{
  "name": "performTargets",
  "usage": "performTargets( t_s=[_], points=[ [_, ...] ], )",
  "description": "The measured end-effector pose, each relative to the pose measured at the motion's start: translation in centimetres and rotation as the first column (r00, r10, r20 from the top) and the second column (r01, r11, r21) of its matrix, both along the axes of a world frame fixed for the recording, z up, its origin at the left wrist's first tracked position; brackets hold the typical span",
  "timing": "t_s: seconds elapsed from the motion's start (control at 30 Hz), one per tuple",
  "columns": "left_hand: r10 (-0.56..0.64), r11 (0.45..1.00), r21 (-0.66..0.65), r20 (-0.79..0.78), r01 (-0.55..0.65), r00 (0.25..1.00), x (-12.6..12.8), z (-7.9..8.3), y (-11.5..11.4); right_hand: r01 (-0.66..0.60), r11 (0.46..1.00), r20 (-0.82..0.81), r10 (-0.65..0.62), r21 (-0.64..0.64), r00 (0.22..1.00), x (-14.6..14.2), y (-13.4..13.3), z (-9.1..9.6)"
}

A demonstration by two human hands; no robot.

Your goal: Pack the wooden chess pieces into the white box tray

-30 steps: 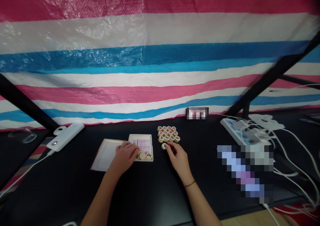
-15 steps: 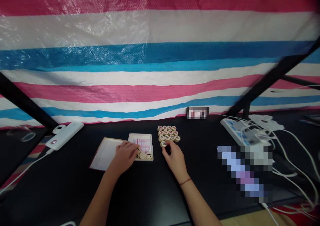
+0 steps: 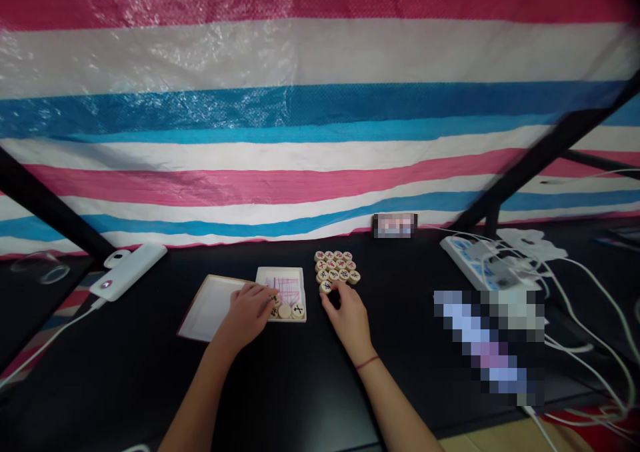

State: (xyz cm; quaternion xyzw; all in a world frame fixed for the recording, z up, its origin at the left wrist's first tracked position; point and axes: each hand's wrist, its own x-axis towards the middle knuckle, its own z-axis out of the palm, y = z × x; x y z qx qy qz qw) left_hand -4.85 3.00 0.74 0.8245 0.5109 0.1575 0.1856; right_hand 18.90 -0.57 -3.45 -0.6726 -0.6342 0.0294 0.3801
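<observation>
My right hand [image 3: 351, 319] pinches a round Chinese chess piece [image 3: 326, 286] between thumb and fingers, at the front left of a block of pieces. These pieces [image 3: 340, 265] stand in close rows on the black table, red-marked ones at the back and black-marked ones in front. My left hand [image 3: 251, 311] reaches over the left rim of a shallow white box [image 3: 265, 273], its fingers curled at a black-marked piece [image 3: 273, 300] there; the thumb's grip is partly hidden. More pieces [image 3: 298, 311] lie along the box's front, one blank side up. Pink grid lines mark the box floor.
The open box lid [image 3: 207, 309] lies left of the box, partly under my left wrist. A white device [image 3: 130, 272] with a cable is farther left, near a clear cup [image 3: 53, 271]. On the right are a power strip [image 3: 467, 262] and tangled cables. A striped sheet [image 3: 300, 192] hangs behind.
My right hand and the piece in it have shifted very slightly left and back, closer to the row behind. The left hand has stayed at the box.
</observation>
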Motion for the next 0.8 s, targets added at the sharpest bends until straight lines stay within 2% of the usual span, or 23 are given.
performTargets(
  t_s=[0.17, 0.27, 0.33, 0.4, 0.5, 0.57, 0.67, 0.8],
  points=[
    [-0.009, 1.0, 0.003, -0.013, 0.01, 1.0, -0.1, -0.1, 0.1, -0.01, 1.0, -0.019, 0.01, 0.015, 1.0, 0.1, 0.1, -0.1],
    [-0.011, 1.0, 0.002, -0.007, 0.011, 1.0, -0.2, -0.1, 0.1, -0.005, 0.997, -0.045, 0.009, 0.083, 0.999, -0.2, -0.4, 0.6],
    [-0.021, 1.0, 0.012, 0.018, 0.021, 1.0, -0.4, -0.3, 0.1, -0.052, 0.99, -0.061, 0.061, 0.132, 0.996, -0.8, -0.8, 1.6],
    [-0.035, 0.999, 0.017, 0.049, 0.034, 0.998, -0.6, -0.4, 0.1, -0.166, 0.975, -0.052, 0.175, 0.146, 0.983, -1.7, -1.3, 2.7],
    [-0.045, 0.999, 0.01, 0.08, 0.044, 0.996, -0.9, -0.5, 0.1, -0.351, 0.933, 0.012, 0.351, 0.085, 0.936, -3.2, -1.5, 4.1],
    [-0.048, 0.999, -0.005, 0.089, 0.048, 0.995, -0.9, -0.3, 0.0, -0.411, 0.912, 0.062, 0.41, 0.011, 0.91, -4.0, -1.3, 4.5],
    [-0.052, 0.998, -0.043, 0.088, 0.056, 0.995, -1.0, 0.3, 0.0, -0.422, 0.904, 0.105, 0.428, -0.07, 0.898, -4.8, -0.7, 4.5],
    [-0.05, 0.997, -0.057, 0.083, 0.054, 0.995, -1.0, 0.7, -0.1, -0.422, 0.901, 0.085, 0.43, -0.1, 0.899, -5.2, -0.2, 4.2]
  ],
)
